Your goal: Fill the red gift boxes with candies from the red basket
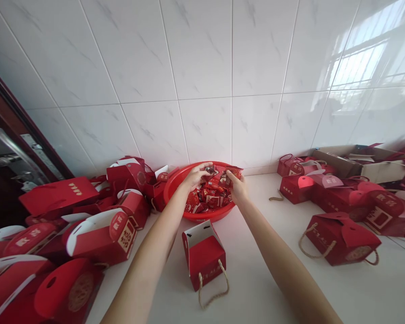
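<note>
Both hands are over a red plastic basket [207, 217] filled with small red-wrapped packets [214, 199]. My left hand [198, 176] is closed on a dark red wrapped packet [210, 170] above the basket's left half. At the basket's right side, my right hand [239, 185] pinches a red wrapped packet [235, 171] between thumb and fingers. In front of the basket, between my forearms, stands a red gift box [207, 261] with its top open and a twisted rope handle [219, 294] hanging at the front. What lies inside that box is hidden.
Several red gift boxes [101, 234] crowd the left side, near a door handle [6, 153]. More red boxes [344, 236] stand at right, before an open cardboard carton [381, 173]. A short rope piece [276, 198] lies on the white surface. A tiled wall [205, 121] rises behind.
</note>
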Demonstrator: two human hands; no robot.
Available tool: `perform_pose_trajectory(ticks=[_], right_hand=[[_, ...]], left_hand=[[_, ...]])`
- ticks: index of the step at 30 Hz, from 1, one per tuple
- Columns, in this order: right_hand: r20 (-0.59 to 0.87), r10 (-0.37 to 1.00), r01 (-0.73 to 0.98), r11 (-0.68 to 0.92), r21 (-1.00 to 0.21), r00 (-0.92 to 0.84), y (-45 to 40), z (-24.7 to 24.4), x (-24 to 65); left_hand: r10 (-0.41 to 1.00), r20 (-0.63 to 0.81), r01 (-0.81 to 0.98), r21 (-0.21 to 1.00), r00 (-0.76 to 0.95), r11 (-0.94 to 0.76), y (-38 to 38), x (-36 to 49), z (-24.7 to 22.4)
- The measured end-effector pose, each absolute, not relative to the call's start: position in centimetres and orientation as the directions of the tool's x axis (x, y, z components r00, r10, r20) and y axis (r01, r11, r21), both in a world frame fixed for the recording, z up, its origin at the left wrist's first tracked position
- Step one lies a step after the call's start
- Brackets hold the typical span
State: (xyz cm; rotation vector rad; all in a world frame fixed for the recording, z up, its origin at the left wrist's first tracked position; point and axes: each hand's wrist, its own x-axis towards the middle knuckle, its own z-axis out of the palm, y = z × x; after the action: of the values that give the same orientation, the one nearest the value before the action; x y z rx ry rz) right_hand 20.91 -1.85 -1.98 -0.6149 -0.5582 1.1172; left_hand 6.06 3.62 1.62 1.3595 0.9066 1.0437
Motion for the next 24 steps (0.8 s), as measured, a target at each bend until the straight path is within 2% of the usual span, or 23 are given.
perform_pose_trajectory(ticks=[4, 13, 24], right_hand=[[0.113, 0.938, -0.64, 0.309, -0.703, 0.329, -1.9, -2.0, 21.0], [0.097, 0.944, -0.635, 0.286, -0.718, 0.316, -2.0, -1.9, 21.0], [0.105, 0.939, -0.636, 0.302, -0.71, 0.329, -1.8, -2.1, 21.1]], left_hand=[[0.955, 0.101, -0.026, 0.995, 0.279, -0.098, 3.7, 6.0, 1.3], [0.988, 0.124, 0.08, 0.988, 0.088, -0.131, 5.8, 5.3, -0.9], [0.904, 0.219, -0.101, 0.975, 0.366, -0.196, 3.4, 6.5, 1.4]])
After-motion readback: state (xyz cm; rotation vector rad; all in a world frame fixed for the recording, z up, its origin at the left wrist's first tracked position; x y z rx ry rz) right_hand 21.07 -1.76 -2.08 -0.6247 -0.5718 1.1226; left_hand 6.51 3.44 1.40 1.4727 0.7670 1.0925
